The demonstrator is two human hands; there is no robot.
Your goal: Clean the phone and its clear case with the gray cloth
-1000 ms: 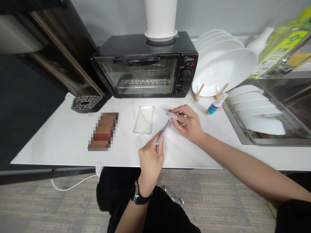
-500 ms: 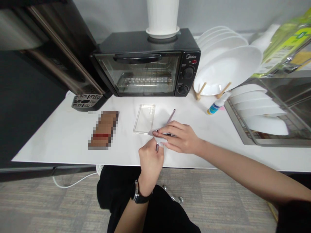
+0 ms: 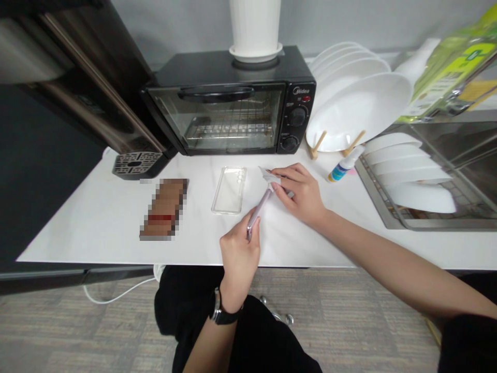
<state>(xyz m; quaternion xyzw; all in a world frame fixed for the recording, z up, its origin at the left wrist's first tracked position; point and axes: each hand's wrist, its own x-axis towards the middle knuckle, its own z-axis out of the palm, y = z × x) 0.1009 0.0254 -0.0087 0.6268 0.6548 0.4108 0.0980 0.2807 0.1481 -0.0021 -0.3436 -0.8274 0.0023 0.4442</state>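
My left hand (image 3: 240, 251) is closed around the near end of a thin lilac phone (image 3: 261, 208), held on edge above the white counter. At the phone's far end, my right hand (image 3: 301, 191) pinches a folded white wipe (image 3: 271, 176) against it. The phone's flat faces are mostly turned out of sight. Just left of the phone, a clear phone case (image 3: 229, 190) lies flat on the counter. A small spray bottle (image 3: 341, 167) with a blue label stands beyond my right hand.
A black toaster oven (image 3: 233, 119) carries a white pot (image 3: 255, 31). White plates (image 3: 361, 111) stand in a wooden rack beside it. Bowls (image 3: 421, 199) sit in the sink at right. A pixelated brown object (image 3: 165, 210) lies at left, near a drip tray (image 3: 135, 165).
My right hand with the wipe has slid away from me along the phone to its far end, uncovering more of the phone. My left hand stays nearly in place.
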